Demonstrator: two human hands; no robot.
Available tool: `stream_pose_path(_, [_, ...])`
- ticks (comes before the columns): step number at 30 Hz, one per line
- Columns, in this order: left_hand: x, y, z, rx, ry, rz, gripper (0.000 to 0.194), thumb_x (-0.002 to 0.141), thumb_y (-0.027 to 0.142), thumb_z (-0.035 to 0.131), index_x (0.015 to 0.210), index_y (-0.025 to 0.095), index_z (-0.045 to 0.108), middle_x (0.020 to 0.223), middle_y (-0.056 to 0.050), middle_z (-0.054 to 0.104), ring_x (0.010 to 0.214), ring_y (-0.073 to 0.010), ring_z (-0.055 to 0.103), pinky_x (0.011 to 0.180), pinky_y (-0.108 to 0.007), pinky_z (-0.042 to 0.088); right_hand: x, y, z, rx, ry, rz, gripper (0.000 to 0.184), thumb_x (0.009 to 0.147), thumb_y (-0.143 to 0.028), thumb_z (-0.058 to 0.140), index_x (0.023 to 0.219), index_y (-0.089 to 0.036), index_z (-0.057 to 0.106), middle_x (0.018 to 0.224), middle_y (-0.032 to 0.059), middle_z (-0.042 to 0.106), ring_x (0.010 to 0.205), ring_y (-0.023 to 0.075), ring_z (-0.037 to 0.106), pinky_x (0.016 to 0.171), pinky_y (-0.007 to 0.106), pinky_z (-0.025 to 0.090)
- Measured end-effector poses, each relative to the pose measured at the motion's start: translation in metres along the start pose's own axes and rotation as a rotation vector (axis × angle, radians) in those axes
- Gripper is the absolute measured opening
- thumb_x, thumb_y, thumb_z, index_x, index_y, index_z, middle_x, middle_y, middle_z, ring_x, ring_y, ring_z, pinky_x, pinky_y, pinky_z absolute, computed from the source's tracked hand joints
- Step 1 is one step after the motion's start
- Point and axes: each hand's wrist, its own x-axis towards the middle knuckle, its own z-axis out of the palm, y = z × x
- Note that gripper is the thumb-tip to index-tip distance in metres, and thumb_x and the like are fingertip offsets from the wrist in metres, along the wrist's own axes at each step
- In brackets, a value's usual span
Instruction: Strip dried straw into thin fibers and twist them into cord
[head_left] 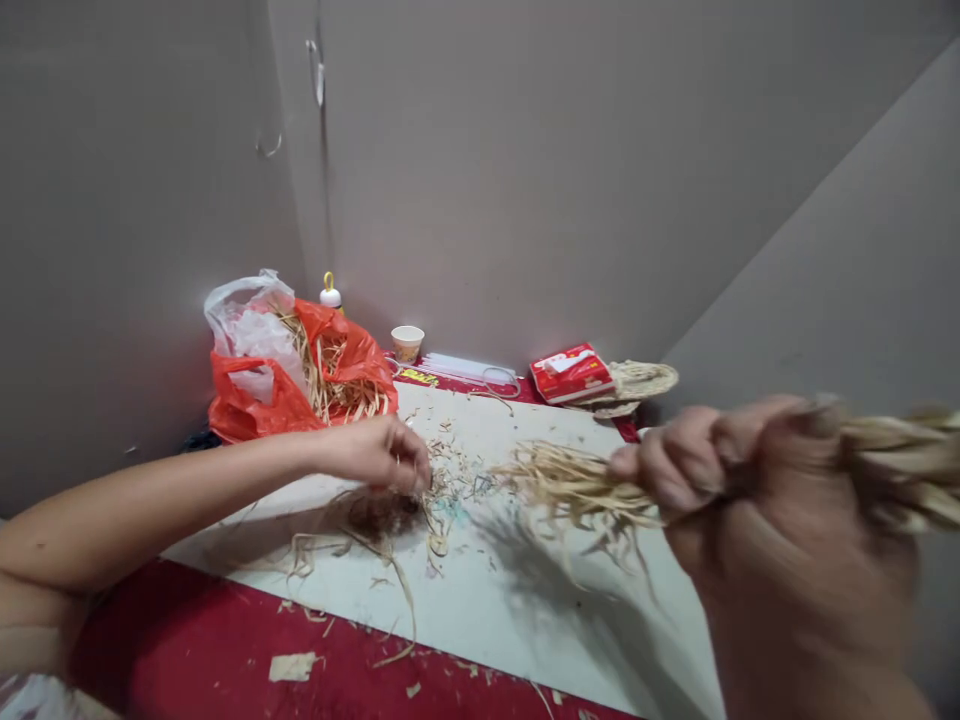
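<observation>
My right hand (765, 490), blurred by motion, is wrapped round a bundle of dry straw-like strands. The bundle's loose frayed ends (574, 480) point left over the white board (570, 620), and a thicker, twisted part (900, 465) sticks out to the right of the fist. Low above the board's middle, my left hand (382, 455) has its fingers curled down together among straw scraps (450, 470). What its fingertips hold, if anything, is hidden. Long loose strands (401, 590) lie below this hand.
Behind the left forearm stands a red plastic bag (262, 400) of straw strips with a white bag. A paper cup (407, 343), a red tissue pack (572, 373) and a coiled woven piece (645, 380) line the back. Scraps dot the red surface (217, 640) in front.
</observation>
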Motion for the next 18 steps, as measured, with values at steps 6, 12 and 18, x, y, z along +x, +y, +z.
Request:
stream_pose_path(6, [-0.016,-0.023,0.033,0.688,-0.191,0.231,0.018,0.063,0.011,0.070,0.078,0.021,0.072,0.075,-0.001,0.062,0.059,-0.0115,0.048,0.052,-0.022,0.033,0.006,0.001,-0.002,0.072,0.022,0.168,0.045,0.076,-0.038,0.065,0.051,-0.020,0.033,0.044,-0.0068,0.020,0.035,0.0060,0.015,0.031,0.021,0.014])
stream_pose_path(12, [-0.006,-0.018,0.024,0.222,-0.163,0.162,0.005,0.071,0.015,0.064,0.068,0.017,0.066,0.063,0.001,0.061,0.054,-0.0090,0.049,0.051,-0.020,0.036,0.008,0.007,0.001,0.059,0.030,0.190,0.047,0.072,-0.037,0.068,0.052,-0.019,0.030,0.045,-0.0082,0.022,0.034,0.0044,0.017,0.030,0.016,0.019])
stream_pose_path(18, [-0.002,0.004,0.002,-0.432,-0.019,-0.031,0.022,0.072,0.034,0.070,0.071,0.014,0.060,0.060,0.000,0.066,0.036,-0.0038,0.040,0.037,-0.017,0.026,0.005,0.022,-0.001,0.010,0.018,0.261,0.027,0.069,-0.034,0.073,0.065,-0.019,0.051,0.046,-0.0100,0.025,0.036,0.0040,0.020,0.032,0.016,0.021])
